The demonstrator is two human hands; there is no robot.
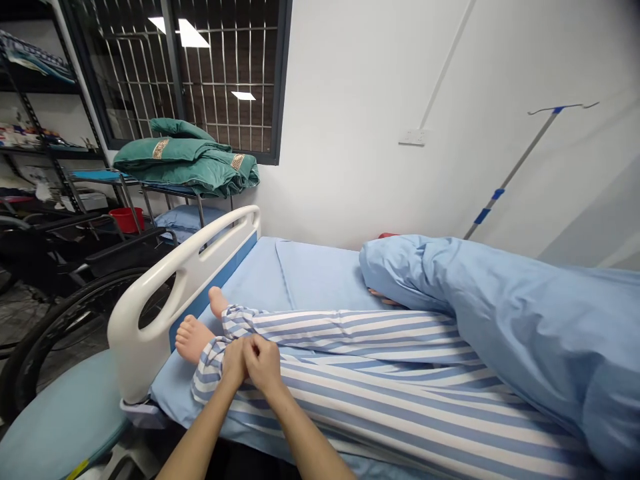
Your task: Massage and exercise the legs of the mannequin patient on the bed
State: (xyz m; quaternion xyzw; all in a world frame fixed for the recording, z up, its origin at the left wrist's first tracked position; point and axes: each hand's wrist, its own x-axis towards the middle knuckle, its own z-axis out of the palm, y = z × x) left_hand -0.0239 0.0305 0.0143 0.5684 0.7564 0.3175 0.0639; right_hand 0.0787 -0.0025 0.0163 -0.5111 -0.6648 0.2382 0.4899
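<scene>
My left hand (235, 361) and my right hand (263, 363) are side by side, touching, over the lower part of the nearer leg. Both are closed, with fingers curled in on the cloth of the striped trousers (350, 377); the fingertips are hidden. The blue-and-white trousers cover both legs of a figure lying on the bed. Its nearer bare foot (193, 339) and farther bare foot (217, 301) point toward the footboard. A light blue quilt (500, 300) is bunched over the upper legs and body, with part of the figure's hand (384, 297) showing under its edge.
The white footboard (150, 287) rises at the left end of the bed sheet (320, 267). Beyond it stand a wheelchair (55, 267), a red bucket (126, 220) and folded green quilts (190, 160). A pale blue round-edged surface (65, 413) lies lower left. An IV pole (517, 167) leans at right.
</scene>
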